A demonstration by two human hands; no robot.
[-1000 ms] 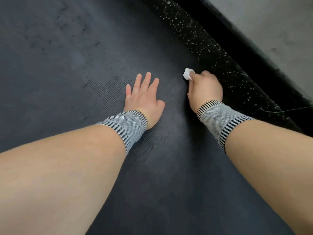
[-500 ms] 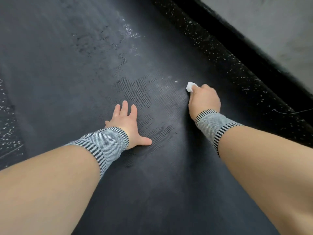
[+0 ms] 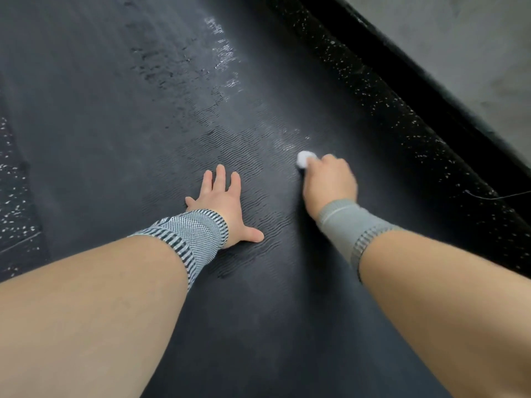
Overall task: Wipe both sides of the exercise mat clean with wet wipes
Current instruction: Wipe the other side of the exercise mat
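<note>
A dark grey exercise mat [image 3: 120, 116] with a fine wavy texture fills most of the view. Wet, glossy streaks lie on it ahead of my hands. My left hand [image 3: 222, 202] rests flat on the mat with fingers spread. To its right, my right hand [image 3: 330, 179] grips a small balled white wet wipe [image 3: 304, 158] and presses it on the mat; the hand is motion-blurred. Both wrists wear grey striped bands.
Black speckled rubber flooring [image 3: 402, 133] borders the mat on the right, and a patch shows at the left edge [image 3: 14, 202]. Beyond it runs a black strip and a grey wall [image 3: 474, 53]. A thin thread [image 3: 500, 195] lies on the floor at right.
Both hands have drawn back toward me along the mat, the right dragging the wipe. More wet mat shows ahead. My left thumb has spread out sideways.
</note>
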